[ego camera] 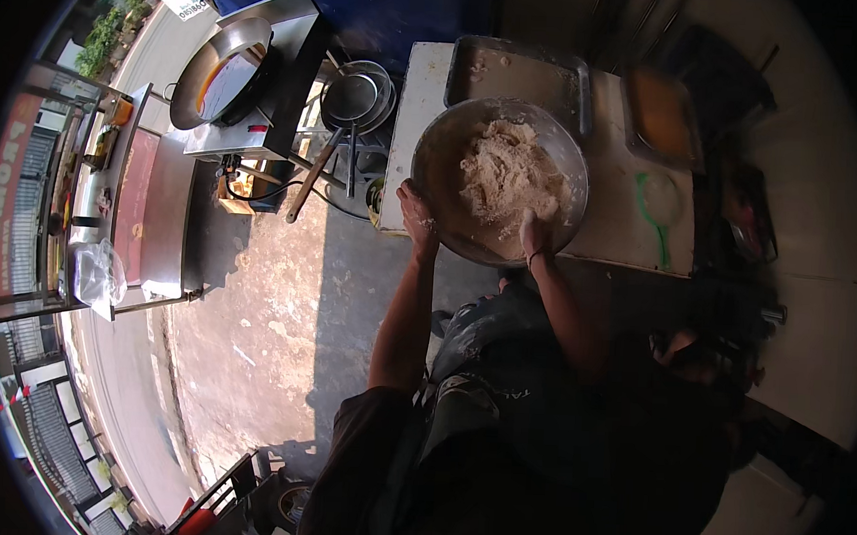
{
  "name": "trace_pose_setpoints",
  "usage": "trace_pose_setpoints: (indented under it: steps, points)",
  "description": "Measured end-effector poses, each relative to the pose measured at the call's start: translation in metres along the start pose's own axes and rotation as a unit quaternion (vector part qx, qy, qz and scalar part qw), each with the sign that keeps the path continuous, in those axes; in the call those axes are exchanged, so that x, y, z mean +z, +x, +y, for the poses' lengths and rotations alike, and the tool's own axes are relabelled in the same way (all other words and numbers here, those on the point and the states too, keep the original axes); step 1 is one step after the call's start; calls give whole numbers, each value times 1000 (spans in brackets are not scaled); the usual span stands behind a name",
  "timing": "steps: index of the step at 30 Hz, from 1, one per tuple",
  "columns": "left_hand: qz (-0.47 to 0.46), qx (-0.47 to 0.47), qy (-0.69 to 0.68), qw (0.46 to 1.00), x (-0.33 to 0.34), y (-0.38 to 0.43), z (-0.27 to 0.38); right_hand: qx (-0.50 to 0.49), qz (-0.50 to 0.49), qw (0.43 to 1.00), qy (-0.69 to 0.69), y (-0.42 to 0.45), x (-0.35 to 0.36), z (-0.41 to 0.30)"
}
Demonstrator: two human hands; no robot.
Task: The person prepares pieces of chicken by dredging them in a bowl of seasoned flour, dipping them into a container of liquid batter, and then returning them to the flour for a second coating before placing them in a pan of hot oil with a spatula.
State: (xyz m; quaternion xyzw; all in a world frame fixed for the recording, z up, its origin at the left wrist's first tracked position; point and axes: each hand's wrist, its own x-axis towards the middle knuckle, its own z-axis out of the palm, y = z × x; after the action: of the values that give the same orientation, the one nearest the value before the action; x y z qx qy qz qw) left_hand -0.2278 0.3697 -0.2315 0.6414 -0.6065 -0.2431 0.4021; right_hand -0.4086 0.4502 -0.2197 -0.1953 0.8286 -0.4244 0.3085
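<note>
A wide metal bowl (441,135) sits at the table's front edge and holds a heap of pale flour (511,172), clumped on top. My left hand (419,215), dusted with flour, grips the bowl's left rim. Inside the bowl, my right hand (535,235) is at the near right edge of the heap. Flour coats its fingers, and whether they hold anything is unclear. Behind the bowl lies a shallow metal tray (526,78) with a few pale bits in it.
A green-handled strainer (653,205) and a tray of orange liquid (661,123) lie right on the white table (610,221). Leftward, strainers with long handles (353,99) rest by a metal stand carrying a large wok of oil (225,83). A glass-sided cart (126,204) stands farther left.
</note>
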Motion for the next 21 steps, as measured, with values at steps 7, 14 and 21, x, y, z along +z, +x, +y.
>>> trace_pose_setpoints:
  steps: [7,14,21]
  points:
    - [-31,-25,25,999,-5,0,-11,7,-171,846,-506,104,-18,36]
    - [-64,35,-3,997,12,8,13,-144,5,969,-199,251,40,91]
    - [-5,46,42,998,-1,-1,-9,-426,-530,701,-214,96,32,-42]
